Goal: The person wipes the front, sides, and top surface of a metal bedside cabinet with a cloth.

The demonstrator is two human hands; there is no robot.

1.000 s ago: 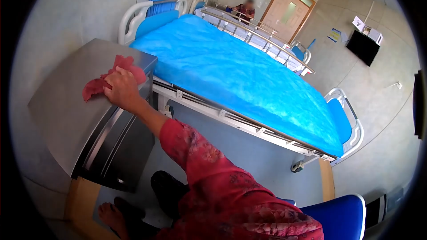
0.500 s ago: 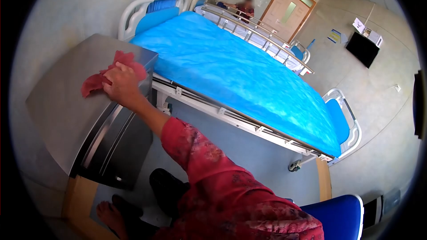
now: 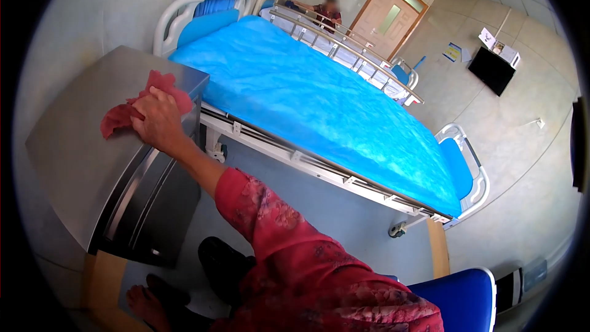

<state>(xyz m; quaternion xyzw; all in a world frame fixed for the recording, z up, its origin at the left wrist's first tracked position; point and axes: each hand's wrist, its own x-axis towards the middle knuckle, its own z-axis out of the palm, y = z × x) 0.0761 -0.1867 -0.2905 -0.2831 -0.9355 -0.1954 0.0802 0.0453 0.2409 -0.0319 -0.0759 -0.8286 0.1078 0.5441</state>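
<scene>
My right hand (image 3: 158, 118) presses a crumpled red cloth (image 3: 117, 118) onto the metal top of a bedside cabinet (image 3: 74, 147). The fingers are bent over the middle of the cloth, and its loose ends spread out on both sides. Underneath the hand, part of the cloth is hidden. A red patterned sleeve (image 3: 276, 221) covers the arm down to the forearm. My left hand is out of view.
Beside the cabinet stands a wheeled bed (image 3: 307, 110) with a blue cover. Behind it is a second bed with rails (image 3: 344, 46), with a person (image 3: 329, 15) near it. A blue chair (image 3: 455, 298) stands at lower right.
The whole view has shifted slightly, so the scene sits a little further left. My right hand stays on the cloth at nearly the same spot on the cabinet top.
</scene>
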